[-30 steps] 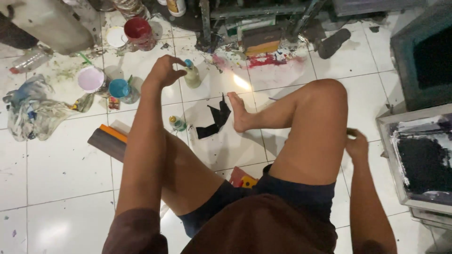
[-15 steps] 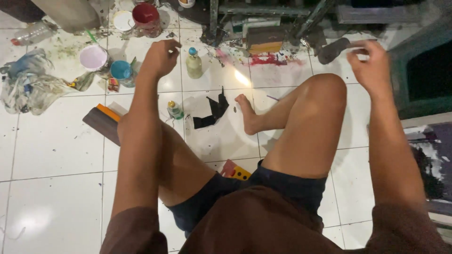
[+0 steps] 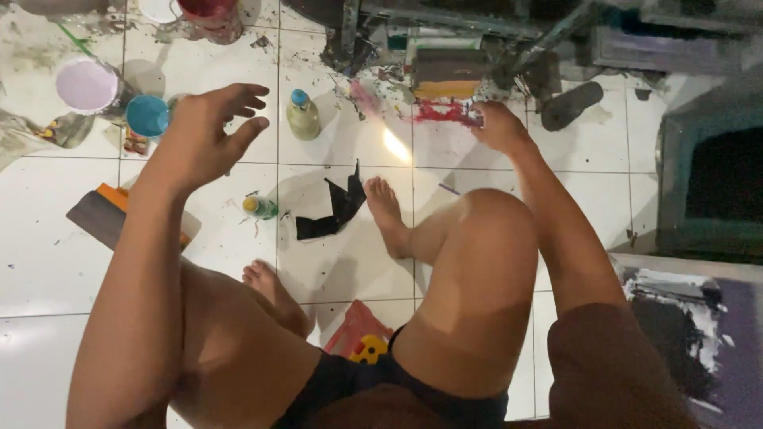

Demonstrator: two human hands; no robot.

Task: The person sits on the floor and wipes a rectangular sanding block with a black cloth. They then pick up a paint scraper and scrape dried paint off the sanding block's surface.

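Left hand: left hand (image 3: 205,133) raised above the floor (image 3: 48,262), fingers spread apart, palm down, holding nothing; grip loose and empty; nearest things are the blue cup (image 3: 148,116) just beside it on the far-left side and the small bottle (image 3: 259,208) below it
Right hand: right hand (image 3: 497,127) stretched toward the far edge of the floor, resting at the red paint smear (image 3: 442,112); fingers curled downward; whether they clasp anything cannot be told, the fingertips being hidden behind the hand
Pale bottle: squat yellowish bottle with blue cap (image 3: 303,116), upright on the floor between the two hands, touching neither
Blue cup: open, round, standing on the floor next to the pale lilac tub (image 3: 87,85); both toward the far-left corner
Small bottle: green and yellow, lying on its side near the black scrap (image 3: 332,210); the scrap lies just beside the toes of the right foot (image 3: 387,213)
Squeegee: flat grey blade with orange edge (image 3: 105,214), on the floor partly under the left forearm
Red bucket: red bucket (image 3: 208,11) at the far edge, cut off by the frame
Frame: dark printing frame (image 3: 699,334) at the right edge, smeared black and white
Floor: white tiles, spattered with paint near the far edge
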